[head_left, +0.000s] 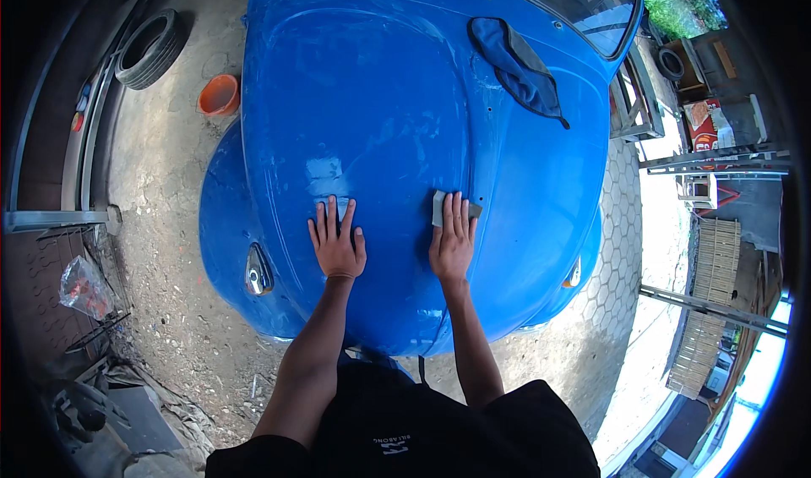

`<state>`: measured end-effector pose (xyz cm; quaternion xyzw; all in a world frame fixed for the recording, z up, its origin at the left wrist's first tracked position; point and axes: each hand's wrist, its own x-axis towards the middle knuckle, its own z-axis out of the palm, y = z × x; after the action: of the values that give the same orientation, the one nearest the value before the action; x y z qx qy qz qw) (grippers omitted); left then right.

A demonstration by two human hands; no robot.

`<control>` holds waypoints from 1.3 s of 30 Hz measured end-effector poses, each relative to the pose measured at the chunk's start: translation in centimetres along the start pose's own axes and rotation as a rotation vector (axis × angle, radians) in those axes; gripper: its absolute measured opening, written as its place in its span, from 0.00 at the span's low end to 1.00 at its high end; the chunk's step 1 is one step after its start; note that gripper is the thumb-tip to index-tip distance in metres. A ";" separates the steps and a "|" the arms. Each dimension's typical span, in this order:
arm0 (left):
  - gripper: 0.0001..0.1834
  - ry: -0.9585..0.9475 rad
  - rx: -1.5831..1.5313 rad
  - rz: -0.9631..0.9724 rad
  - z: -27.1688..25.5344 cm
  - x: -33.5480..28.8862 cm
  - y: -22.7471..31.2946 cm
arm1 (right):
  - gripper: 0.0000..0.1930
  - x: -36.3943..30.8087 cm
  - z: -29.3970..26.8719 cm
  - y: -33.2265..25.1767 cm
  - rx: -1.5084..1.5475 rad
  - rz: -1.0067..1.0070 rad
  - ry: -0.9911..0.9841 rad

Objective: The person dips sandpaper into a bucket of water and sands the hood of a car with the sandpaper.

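Observation:
Below me lies the rounded blue panel [389,165] of a car, with whitish scuffs and a pale worn patch [325,172]. My left hand [339,243] rests flat on it just below that patch, fingers spread and holding nothing. Farther right, my right hand [454,240] presses down on a folded grey piece of sandpaper [438,208] near the panel's seam. The sandpaper sticks out on both sides of the fingers; its underside is hidden. A dark blue and grey cloth [517,68] lies on the bodywork, up and to the right.
An orange bucket [220,96] and a loose tyre [152,51] are on the ground to the left. Chrome-edged lamps [258,269] sit on the fenders. A plastic bag [86,288] lies at far left. Metal frames and a bamboo screen [705,296] stand at right.

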<state>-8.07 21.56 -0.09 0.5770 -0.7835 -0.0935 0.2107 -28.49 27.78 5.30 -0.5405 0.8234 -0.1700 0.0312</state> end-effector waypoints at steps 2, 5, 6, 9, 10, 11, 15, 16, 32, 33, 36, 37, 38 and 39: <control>0.26 0.022 -0.024 0.017 -0.2 0.4 0.2 | 0.28 -5.4 0.2 0.3 0.023 0.019 -0.014; 0.27 -0.003 -0.006 0.018 -0.3 0.0 0.2 | 0.28 -6.0 0.0 0.1 -0.011 0.033 -0.042; 0.28 -0.019 0.020 0.022 -0.4 -0.1 0.1 | 0.28 -4.9 0.4 0.4 -0.011 0.033 -0.044; 0.28 -0.048 0.057 0.014 -0.8 -0.5 -0.5 | 0.26 4.9 -0.9 -0.1 0.045 -0.068 -0.007; 0.28 -0.052 0.053 0.014 -0.8 -0.7 -0.5 | 0.26 8.6 -1.0 -0.1 0.058 -0.117 0.024; 0.28 -0.056 0.046 0.014 -0.6 -0.7 -0.4 | 0.25 12.1 -1.0 0.1 0.049 -0.146 0.035; 0.29 -0.054 0.048 0.031 -0.7 -0.5 0.0 | 0.25 23.5 -0.5 -0.3 0.079 -0.215 0.024; 0.29 -0.052 0.052 0.026 -0.5 -0.3 0.0 | 0.25 25.7 -0.2 -0.9 0.061 -0.232 0.027; 0.29 -0.058 0.045 0.016 -0.5 -0.6 -0.5 | 0.26 8.1 0.2 -5.7 -0.087 -0.660 -0.318; 0.29 -0.079 0.057 0.009 -0.8 -0.6 -0.3 | 0.25 11.1 -0.4 -5.4 -0.139 -0.643 -0.252; 0.29 -0.096 0.033 0.013 -0.3 -0.4 0.6 | 0.24 18.6 0.6 -3.8 -0.113 -0.392 0.042; 0.29 -0.097 0.030 0.014 -0.1 -0.4 0.8 | 0.24 19.6 1.5 -4.3 -0.150 -0.241 0.162; 0.29 -0.098 0.037 0.015 -0.2 -0.5 0.7 | 0.24 19.9 2.1 -5.7 -0.178 -0.094 0.276; 0.29 -0.099 0.042 0.017 -0.3 -0.5 0.6 | 0.24 18.7 2.6 -7.0 -0.120 -0.209 0.176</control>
<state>-8.38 22.26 0.27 0.5693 -0.7996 -0.1037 0.1605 -29.47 7.82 7.53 -0.6071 0.7710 -0.1696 -0.0911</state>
